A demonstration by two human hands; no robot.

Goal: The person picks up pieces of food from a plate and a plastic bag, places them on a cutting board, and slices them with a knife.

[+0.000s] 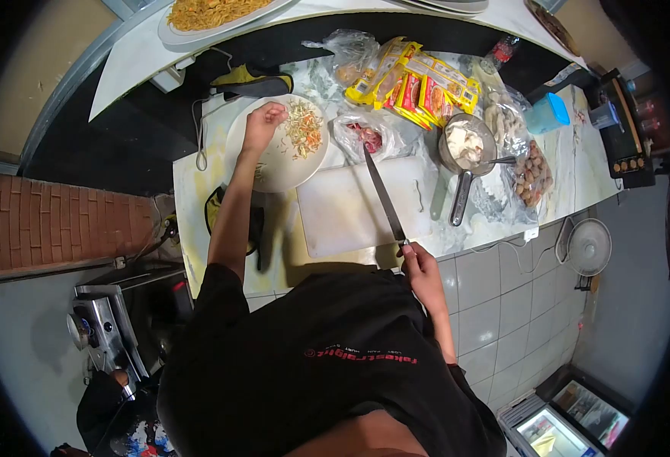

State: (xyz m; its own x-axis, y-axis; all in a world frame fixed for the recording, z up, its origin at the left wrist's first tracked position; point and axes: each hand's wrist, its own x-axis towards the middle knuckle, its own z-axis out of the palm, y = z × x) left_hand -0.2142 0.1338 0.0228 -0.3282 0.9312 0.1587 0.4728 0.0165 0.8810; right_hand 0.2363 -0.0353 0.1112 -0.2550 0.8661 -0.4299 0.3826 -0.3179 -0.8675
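My left hand [262, 128] is over a large white plate [245, 169], its fingers curled together; what they hold, if anything, is hidden. Close beside those fingers on the plate lies a heap of shredded vegetables [303, 129], pale and orange. My right hand [423, 276] grips the handle of a long kitchen knife [384, 196] at the counter's front edge. The blade slants across the white cutting board [335, 217], its tip reaching a clear plastic bag [345, 131] with reddish-purple pieces [368, 139], perhaps shallots.
Yellow and red packets [419, 82] lie at the back. To the right are a saucepan [459, 156] with white contents and a spoon, bagged brown round items [532, 174] and a blue-lidded container [548, 114]. A noodle platter [217, 17] occupies the upper shelf. Another person's sleeve [99, 404] shows lower left.
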